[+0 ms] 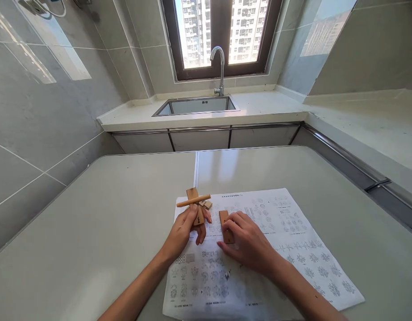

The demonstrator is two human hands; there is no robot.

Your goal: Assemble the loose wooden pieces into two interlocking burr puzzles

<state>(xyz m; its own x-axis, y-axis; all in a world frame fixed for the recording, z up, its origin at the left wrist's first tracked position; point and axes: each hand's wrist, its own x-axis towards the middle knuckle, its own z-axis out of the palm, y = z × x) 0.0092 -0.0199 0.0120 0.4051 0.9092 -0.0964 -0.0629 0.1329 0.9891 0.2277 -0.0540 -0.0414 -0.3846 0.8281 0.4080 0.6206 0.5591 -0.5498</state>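
Several wooden puzzle pieces (193, 193) are gripped by my left hand (184, 227), with the thumb pressing on top. Among them, a flat piece carries a dark printed mark, and a thin wooden stick (192, 201) lies crosswise over it. Small pale wooden blocks (207, 204) show just right of the stick. My right hand (242, 236) has its fingers curled over a flat wooden piece (223, 217), which is partly hidden by them. Both hands are above a printed instruction sheet (313, 276) with rows of small line diagrams.
The sheet lies on a pale table (75, 249) with a seam running through its far half. Beyond the table's far edge stands a white counter (259, 104) with a sink (199, 104) and a faucet (221, 67) under a window. Tiled walls rise at both sides.
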